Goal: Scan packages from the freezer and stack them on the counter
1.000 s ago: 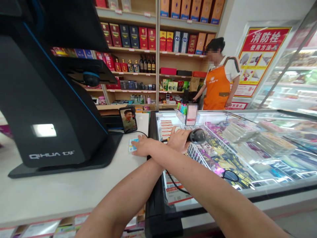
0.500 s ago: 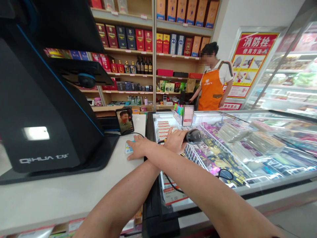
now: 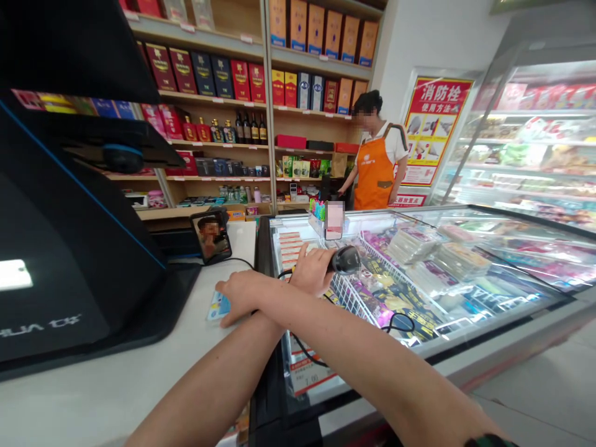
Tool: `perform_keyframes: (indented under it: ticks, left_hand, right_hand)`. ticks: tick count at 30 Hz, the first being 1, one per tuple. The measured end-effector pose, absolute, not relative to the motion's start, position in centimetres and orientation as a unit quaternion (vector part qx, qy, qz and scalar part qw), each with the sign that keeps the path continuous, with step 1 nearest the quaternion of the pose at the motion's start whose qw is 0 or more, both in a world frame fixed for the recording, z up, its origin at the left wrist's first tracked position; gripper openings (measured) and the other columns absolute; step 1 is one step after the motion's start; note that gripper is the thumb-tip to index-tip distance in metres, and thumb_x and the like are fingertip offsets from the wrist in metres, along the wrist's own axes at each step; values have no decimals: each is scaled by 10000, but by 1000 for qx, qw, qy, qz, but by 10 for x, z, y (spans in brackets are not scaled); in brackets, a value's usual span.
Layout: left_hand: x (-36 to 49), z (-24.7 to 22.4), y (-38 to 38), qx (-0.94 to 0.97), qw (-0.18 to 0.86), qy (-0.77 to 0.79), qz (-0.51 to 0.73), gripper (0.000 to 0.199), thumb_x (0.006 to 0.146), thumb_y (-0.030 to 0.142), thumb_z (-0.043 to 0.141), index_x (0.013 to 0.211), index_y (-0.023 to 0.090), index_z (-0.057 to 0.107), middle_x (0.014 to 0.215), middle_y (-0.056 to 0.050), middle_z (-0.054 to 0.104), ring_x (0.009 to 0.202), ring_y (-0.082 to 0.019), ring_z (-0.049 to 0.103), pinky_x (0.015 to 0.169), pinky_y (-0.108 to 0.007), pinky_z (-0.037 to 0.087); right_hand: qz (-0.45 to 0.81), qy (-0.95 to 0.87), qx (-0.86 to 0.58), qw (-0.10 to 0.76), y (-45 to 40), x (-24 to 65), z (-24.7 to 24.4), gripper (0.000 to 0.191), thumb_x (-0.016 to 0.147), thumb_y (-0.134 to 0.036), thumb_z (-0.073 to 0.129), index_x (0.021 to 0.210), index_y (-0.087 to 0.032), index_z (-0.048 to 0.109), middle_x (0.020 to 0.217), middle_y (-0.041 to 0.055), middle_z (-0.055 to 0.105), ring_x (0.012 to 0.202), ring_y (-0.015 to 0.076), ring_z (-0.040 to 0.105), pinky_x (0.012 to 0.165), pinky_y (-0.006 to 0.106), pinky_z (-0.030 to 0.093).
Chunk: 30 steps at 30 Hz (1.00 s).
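Note:
My forearms cross, the right one over the left. On the right side, my left hand [image 3: 311, 271] is closed around the handle of a black barcode scanner [image 3: 345, 259], held over the glass-topped freezer [image 3: 354, 388]. A black cable runs from the scanner's end. My right hand [image 3: 241, 295] reaches left across to a small light-blue and white packet [image 3: 218, 307] on the white counter [image 3: 116, 366]. Its thumb and fingers are at the packet's edges, and the palm hides part of it. What the packet contains cannot be made out.
A black checkout terminal [image 3: 84, 248] stands at left. A phone [image 3: 212, 237] leans upright behind my right hand, another phone [image 3: 334, 220] stands on the freezer. A co-worker in an orange apron [image 3: 374, 174] stands by shelves of boxed bottles. Price labels [image 3: 310, 375] lie on the freezer's left edge.
The view has turned right, so things sit further left. My right hand's spread fingers have drawn in around the packet. My left hand still holds the scanner.

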<state>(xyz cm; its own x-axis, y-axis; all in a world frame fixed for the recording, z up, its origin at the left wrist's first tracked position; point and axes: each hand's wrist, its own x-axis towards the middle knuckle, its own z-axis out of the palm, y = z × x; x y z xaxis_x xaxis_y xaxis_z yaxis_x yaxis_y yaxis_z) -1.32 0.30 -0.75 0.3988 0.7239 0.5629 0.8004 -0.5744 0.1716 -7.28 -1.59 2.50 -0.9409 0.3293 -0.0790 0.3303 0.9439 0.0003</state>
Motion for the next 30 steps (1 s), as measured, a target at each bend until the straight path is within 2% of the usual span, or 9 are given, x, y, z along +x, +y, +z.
perform_keyframes:
  ticks: [4, 7, 14, 18, 24, 27, 30]
  left_hand:
    - [-13, -9, 4, -835, 67, -451, -309, 483, 829, 190, 583, 1307, 204, 523, 1250, -84, 672, 1191, -259, 582, 1195, -558, 194]
    - [-13, -10, 5, -837, 72, -443, -313, 487, 820, 179, 577, 1304, 202, 523, 1242, -84, 675, 1190, -254, 585, 1199, -551, 193]
    - [-12, -8, 4, -840, 79, -441, -307, 470, 809, 174, 567, 1278, 210, 548, 1203, -80, 692, 1155, -256, 606, 1196, -543, 210]
    - [-12, -9, 5, -839, 75, -443, -305, 497, 800, 174, 562, 1295, 205, 541, 1228, -87, 681, 1173, -263, 597, 1201, -557, 186]
    - [-13, -8, 8, -840, 72, -457, -284, 510, 778, 160, 566, 1286, 183, 541, 1239, -106, 678, 1187, -273, 594, 1190, -565, 204]
    - [-12, -5, 6, -840, 79, -468, -263, 530, 767, 153, 565, 1295, 190, 530, 1248, -110, 669, 1206, -271, 585, 1186, -565, 222]
    - [-5, -5, 4, -835, 97, -479, -252, 539, 778, 179, 568, 1312, 223, 508, 1238, -82, 666, 1235, -268, 564, 1179, -532, 267]
  right_hand:
    - [-20, 984, 166, 55, -25, -67, 36, 577, 842, -577, 549, 1082, -73, 695, 1050, 206, 733, 983, 338, 709, 748, 420, 577]
    - [-15, 984, 175, 26, -30, -63, 39, 529, 921, -520, 447, 1036, -84, 723, 1029, 202, 742, 1009, 333, 708, 771, 428, 573]
    - [45, 980, 170, -96, -30, -49, 33, 333, 971, -320, 446, 1009, -100, 693, 1067, 176, 717, 983, 295, 709, 763, 411, 582]
    - [81, 971, 172, -144, -29, -43, 34, 239, 974, -233, 449, 1022, -89, 635, 1014, 152, 692, 934, 263, 707, 726, 373, 586]
    - [73, 937, 231, -253, -29, -21, 45, 202, 979, -240, 428, 1104, -125, 536, 996, 96, 673, 831, 225, 688, 677, 329, 572]
    - [49, 920, 267, -283, -37, 1, 53, 188, 982, -246, 431, 1118, -164, 531, 1023, 87, 673, 875, 220, 672, 744, 329, 562]
    - [35, 874, 353, -332, -45, 27, 59, 213, 1005, -291, 403, 1145, -205, 539, 1086, 90, 666, 972, 245, 655, 841, 384, 545]
